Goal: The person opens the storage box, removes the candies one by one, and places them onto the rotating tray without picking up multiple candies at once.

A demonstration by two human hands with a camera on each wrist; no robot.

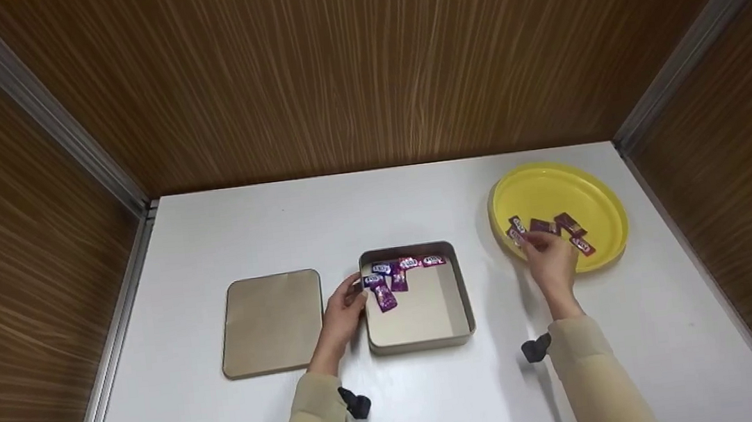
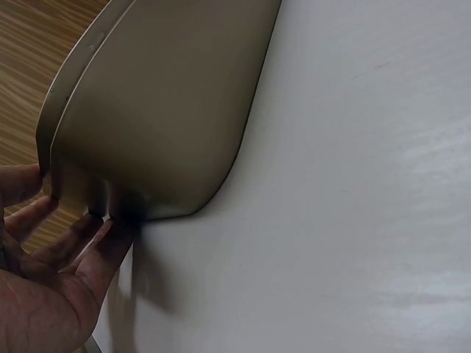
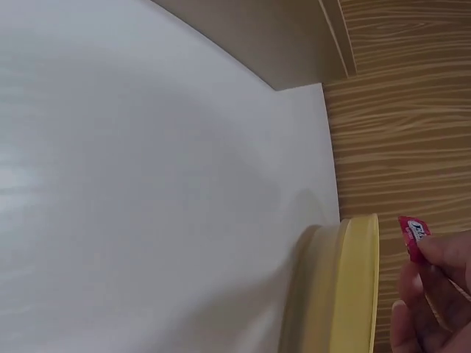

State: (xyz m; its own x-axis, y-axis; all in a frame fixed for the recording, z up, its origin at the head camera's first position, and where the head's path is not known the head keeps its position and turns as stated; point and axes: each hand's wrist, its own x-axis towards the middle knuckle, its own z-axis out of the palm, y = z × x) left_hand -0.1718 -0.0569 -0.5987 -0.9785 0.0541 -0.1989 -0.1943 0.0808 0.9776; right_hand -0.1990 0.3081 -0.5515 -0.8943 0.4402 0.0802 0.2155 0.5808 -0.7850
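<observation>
My left hand (image 1: 343, 316) holds the left side of a square gold tin box (image 1: 423, 344), its thumb at the rim. In the left wrist view the fingers lie against the tin's outer wall (image 2: 169, 118). Several purple, blue and pink wrapped candies (image 1: 385, 298) lie inside, along the back and left. Over the near left part of a yellow round tray (image 1: 599, 208), my right hand (image 1: 553, 266) pinches a wrapped candy (image 3: 412, 237) between thumb and finger; its wrapper looks red in the right wrist view. Several more wrapped candies (image 1: 569, 224) lie in the tray, partly hidden by the hand.
A flat gold lid (image 1: 272, 323) lies on the white table (image 1: 425, 408) to the left of the tin. Brown wood-grain panels (image 1: 361, 66) with metal edge strips enclose the table at the back and both sides. Each wrist wears a small black camera mount.
</observation>
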